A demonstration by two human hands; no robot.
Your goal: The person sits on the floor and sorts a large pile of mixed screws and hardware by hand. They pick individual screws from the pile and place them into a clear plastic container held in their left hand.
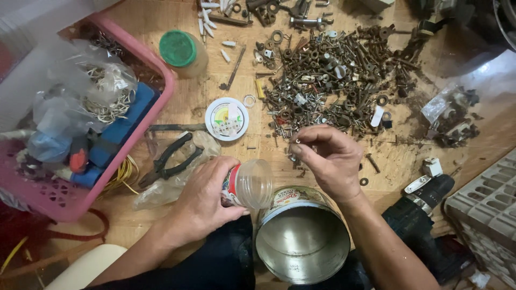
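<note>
My left hand (201, 201) grips a clear plastic jar (252, 184) lying on its side, its open mouth turned right. My right hand (330, 158) hovers just right of the jar's mouth, thumb and fingers pinched on a small metal piece (297, 140) at the near edge of a large heap of rusty screws, nuts and washers (333, 75). Below both hands stands an open round metal tin (301, 239), empty inside, resting between my knees.
A pink basket (80, 201) of bags and blue things sits left. Pliers (172, 158) lie on a plastic bag, beside a round white lid (227, 118) and a green-capped jar (183, 52). A cordless drill (424, 201) and a grey crate (486, 207) lie right.
</note>
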